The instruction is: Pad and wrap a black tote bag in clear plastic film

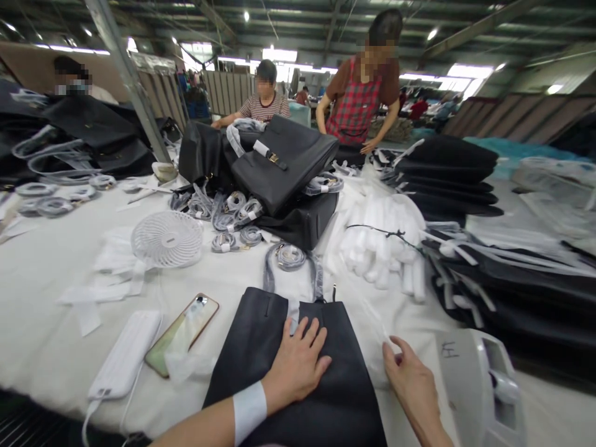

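Note:
A black handbag (261, 360) lies flat on the white-covered table in front of me, its wrapped handles (318, 279) pointing away. My left hand (298, 363) rests palm down on it, fingers spread, over the lower end of a pale strip (293, 308) at the bag's top edge. A white band circles that wrist. To the right of the bag, my right hand (412, 375) pinches thumb against forefinger on what looks like a thin translucent plastic strip (372, 313). A coiled wrapped strap (291, 256) sits between the handles.
Stacked black bags (284, 161) and coiled straps stand ahead. A bundle of white foam rolls (382, 242) and a white tape dispenser (484, 379) are on the right. Leftward lie a phone (181, 335), a power bank (125, 354) and a small fan (166, 239). Co-workers (358, 93) stand opposite.

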A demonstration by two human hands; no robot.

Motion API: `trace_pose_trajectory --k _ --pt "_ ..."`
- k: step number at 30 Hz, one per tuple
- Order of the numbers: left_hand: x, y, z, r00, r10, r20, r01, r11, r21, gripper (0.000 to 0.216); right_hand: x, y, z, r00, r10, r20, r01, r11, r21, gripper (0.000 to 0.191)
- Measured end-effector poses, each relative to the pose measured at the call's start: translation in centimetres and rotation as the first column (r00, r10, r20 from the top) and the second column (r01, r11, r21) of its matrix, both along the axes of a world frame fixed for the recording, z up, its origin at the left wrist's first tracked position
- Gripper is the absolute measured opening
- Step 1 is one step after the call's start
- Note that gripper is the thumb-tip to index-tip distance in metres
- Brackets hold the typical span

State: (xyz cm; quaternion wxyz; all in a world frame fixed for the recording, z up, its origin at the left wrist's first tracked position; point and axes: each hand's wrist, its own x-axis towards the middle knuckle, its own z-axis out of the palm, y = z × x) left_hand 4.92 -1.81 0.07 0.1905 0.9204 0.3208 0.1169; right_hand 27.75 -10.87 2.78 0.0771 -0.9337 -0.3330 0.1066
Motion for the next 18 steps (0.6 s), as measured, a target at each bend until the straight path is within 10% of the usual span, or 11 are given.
trace_pose_trajectory --k 7,13,18 --pt "0.0 0.0 -0.8 1.0 -0.024 -0.007 0.024 1.0 0.011 0.056 5.1 0.1 -0.8 0.975 -0.079 0.206 0.1 0.99 -0.095 0.053" --pt "0.1 0.2 -1.2 0.999 -0.033 0.026 0.034 0.999 -0.014 0.057 4.5 3.5 0.1 0.897 0.015 0.442 -0.16 0.943 0.293 0.05" --pt "-0.3 0.4 0.0 0.999 -0.016 0.037 0.017 0.999 -0.027 0.057 -0.3 8.1 0.4 0.93 0.293 0.224 -0.368 0.781 0.504 0.04"
